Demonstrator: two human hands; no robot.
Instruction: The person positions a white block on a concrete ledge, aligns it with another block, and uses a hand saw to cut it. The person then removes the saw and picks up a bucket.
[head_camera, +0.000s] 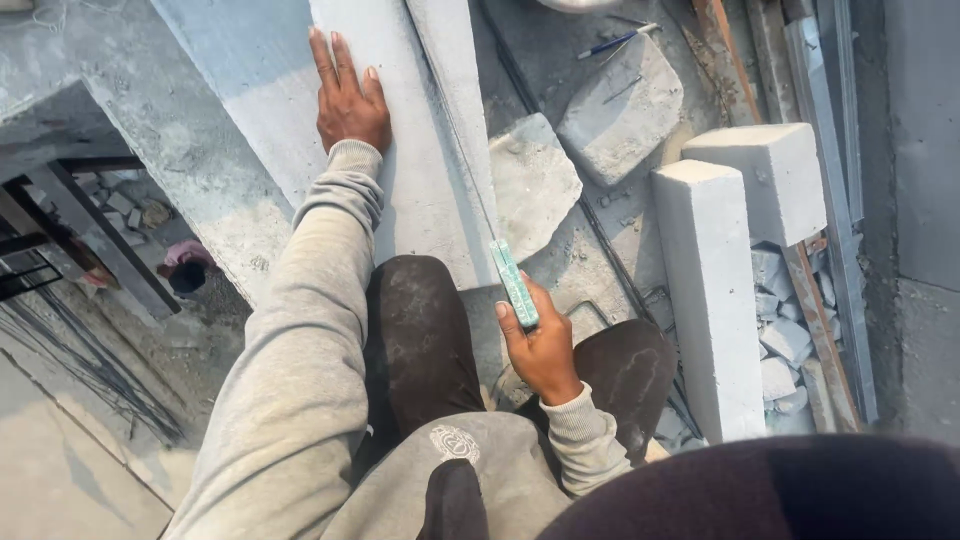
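Head view looks steeply down past a grey sleeve and dark dusty trousers onto a rough concrete work site. Far left, beyond the wall edge, a lower level (150, 260) shows with dark steel bars (90, 230) and scattered rubble.

Next comes the long grey slab (420, 150), a pale lightweight block lying lengthwise away from the person. The left hand (348, 95) rests flat on it, fingers spread and pointing forward, the palm pressing down; it closes on nothing and looks placed there to steady the slab or to brace the person leaning over it.

Just right of the slab's near end, the right hand (542, 345) is clamped on a small green flat tool (514, 282), thumb along its side and fingers wrapped beneath. It is held upright with its top at the slab's near corner, touching or almost so, which suggests checking or marking that edge; what kind of tool it is cannot be told for certain.

Further right lie two broken block chunks (535, 180) on the floor, a blue pen or pencil (615, 42) beyond them, then two whole pale blocks (710, 290) standing over a heap of broken pieces (785, 340), and metal rails (830, 200) along the right wall.
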